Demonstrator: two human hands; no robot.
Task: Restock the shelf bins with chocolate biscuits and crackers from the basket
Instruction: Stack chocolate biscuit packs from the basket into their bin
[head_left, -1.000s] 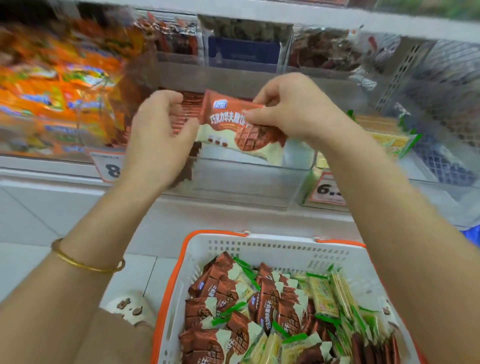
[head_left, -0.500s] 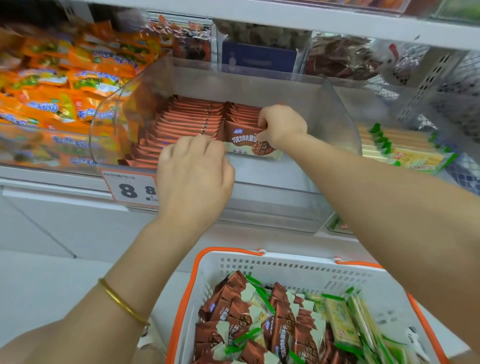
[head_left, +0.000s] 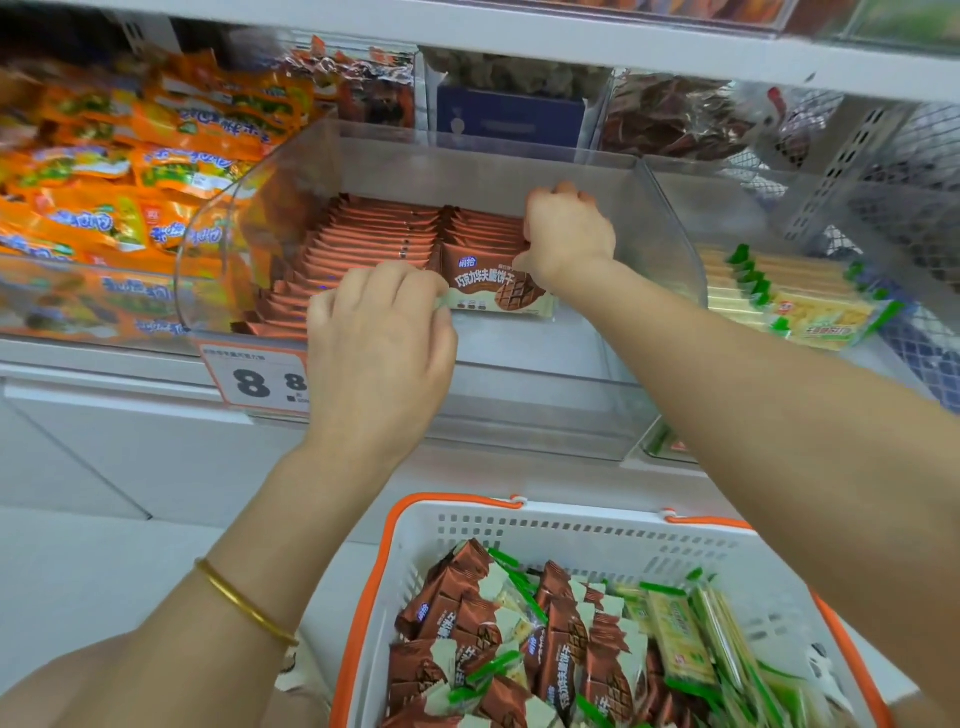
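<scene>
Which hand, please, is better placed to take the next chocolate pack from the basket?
Probably the left hand: it is nearer the basket and its chocolate packs; the right hand reaches deeper into the bin.

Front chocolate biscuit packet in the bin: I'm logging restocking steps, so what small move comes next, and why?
Likely release the front packet: it stands on edge against its row inside the clear bin, left hand and right hand gripping its edges, while the basket holds many more.
</scene>
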